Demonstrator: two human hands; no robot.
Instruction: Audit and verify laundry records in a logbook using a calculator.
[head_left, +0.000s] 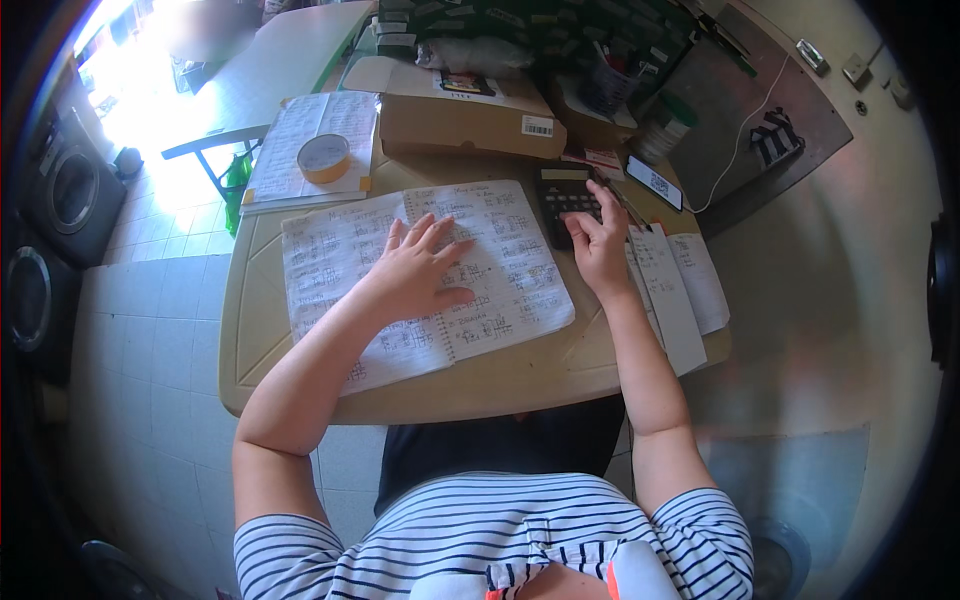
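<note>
A spiral notebook (517, 225) lies spread on the table, both pages full of handwriting. My left hand (420, 266) rests palm down across its middle, fingers spread, over part of the spiral binding and the writing. Just right of the notebook is a black calculator (561, 195). My right hand (600, 247) is over its right side, fingers apart and fingertips at the keys, hiding some of them. A thin dark pen-like stick (637, 217) runs beside that hand; whether the fingers touch it I cannot tell.
On the beige plastic table (480, 397), a tape roll (324, 159) sits on stacked papers (270, 157). Behind are a cardboard box (465, 124), a pen basket (606, 86) and a green-lidded jar (667, 124). Rightward lie a cabled phone (654, 182) and paper slips (664, 292). Front-loading machines (75, 187) stand left.
</note>
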